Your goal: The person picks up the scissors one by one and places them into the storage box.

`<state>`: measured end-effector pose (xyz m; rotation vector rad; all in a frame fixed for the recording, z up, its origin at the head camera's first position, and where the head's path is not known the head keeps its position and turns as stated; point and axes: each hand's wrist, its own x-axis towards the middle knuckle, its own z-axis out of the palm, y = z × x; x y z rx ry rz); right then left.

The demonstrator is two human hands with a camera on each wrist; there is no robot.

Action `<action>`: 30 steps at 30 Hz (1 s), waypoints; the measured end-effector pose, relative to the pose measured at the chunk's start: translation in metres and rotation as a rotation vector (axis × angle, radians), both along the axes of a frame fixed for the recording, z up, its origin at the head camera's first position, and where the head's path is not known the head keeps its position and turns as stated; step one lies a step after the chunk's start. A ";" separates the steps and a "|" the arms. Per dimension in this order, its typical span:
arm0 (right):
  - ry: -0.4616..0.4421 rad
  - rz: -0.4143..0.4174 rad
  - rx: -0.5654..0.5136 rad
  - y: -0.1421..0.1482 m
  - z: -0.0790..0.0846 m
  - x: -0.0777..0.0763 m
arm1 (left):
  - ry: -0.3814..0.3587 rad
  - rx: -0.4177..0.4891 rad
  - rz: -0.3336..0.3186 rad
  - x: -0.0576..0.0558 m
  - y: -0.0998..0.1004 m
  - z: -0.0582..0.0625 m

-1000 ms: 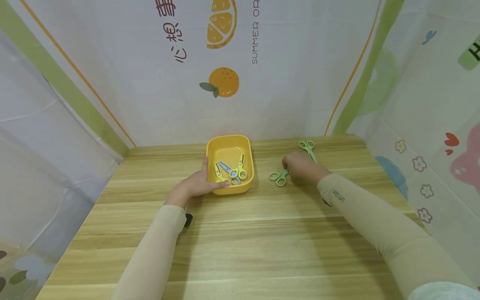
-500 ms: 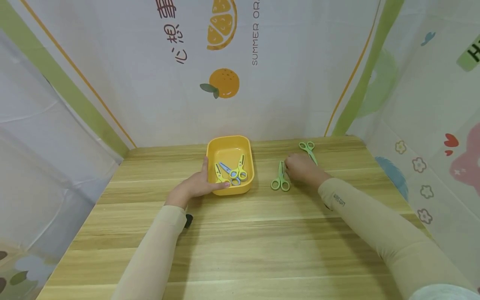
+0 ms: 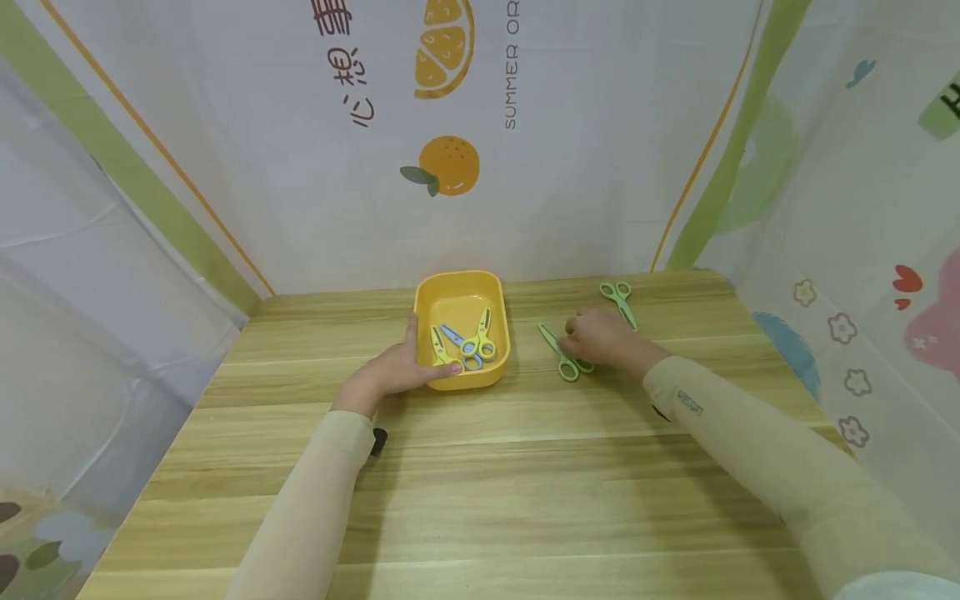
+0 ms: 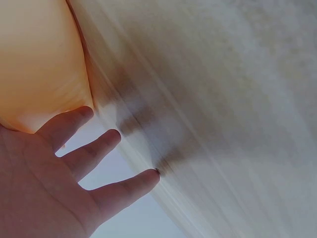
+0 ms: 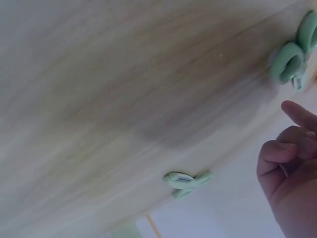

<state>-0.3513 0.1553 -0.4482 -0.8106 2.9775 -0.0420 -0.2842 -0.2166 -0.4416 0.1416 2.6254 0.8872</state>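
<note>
My left hand (image 3: 390, 369) rests at the near left corner of a yellow tray (image 3: 457, 288), thumb over the front rim and a finger along the side. In the left wrist view, its fingers (image 4: 124, 193) are straight and spread. Inside the tray lie two yellow-handled scissors (image 3: 483, 321) and one blue pair of scissors (image 3: 451, 335). My right hand (image 3: 600, 335) is over the handle end of green scissors (image 3: 550, 337), partly covering them. The right wrist view shows one finger (image 5: 299, 115) extended near those scissors' ring handles (image 5: 281, 69), other fingers bent.
Another pair of green scissors (image 3: 626, 309) lies behind the right hand, near the wooden table's (image 3: 480, 483) back edge. A printed white curtain (image 3: 570, 208) hangs right behind the table, with more cloth along both sides.
The nearer green scissors have turned on the table, their blades swinging from pointing right to pointing back and left. My right hand has shifted slightly; the left hand and tray stay put.
</note>
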 end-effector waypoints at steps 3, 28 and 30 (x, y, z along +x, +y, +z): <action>-0.027 0.003 0.031 -0.002 0.005 0.007 | 0.000 -0.001 -0.001 0.000 0.000 0.000; -0.053 -0.118 -0.019 0.012 -0.005 0.047 | -0.025 -0.014 0.014 0.001 -0.001 0.001; -0.036 -0.125 -0.014 0.012 -0.006 0.047 | -0.014 -0.023 0.006 0.001 0.000 0.001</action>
